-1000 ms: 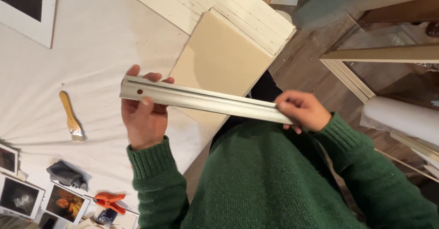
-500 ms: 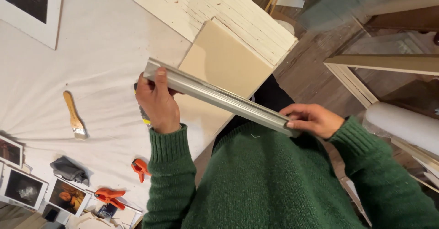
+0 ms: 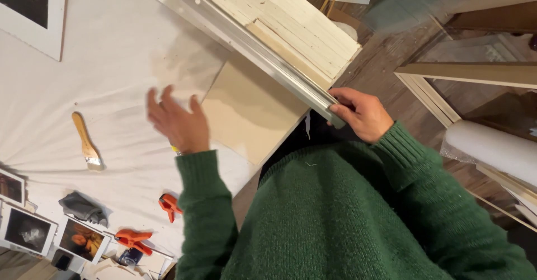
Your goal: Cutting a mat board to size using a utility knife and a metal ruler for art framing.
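My right hand grips the near end of a long silver metal rail, which slants up and left across a white slatted wooden board. My left hand holds nothing, its fingers spread, hovering over the white cloth beside a tan cardboard sheet. Both arms wear green knitted sleeves.
A white cloth covers the table. On it lie a wooden-handled brush, orange spring clamps, a grey rag and several framed photo prints. Wooden frames and a white paper roll stand at the right.
My left hand let go of the rail and dropped toward the cloth. The rail's far end swung up and away onto the slatted board, held only by my right hand.
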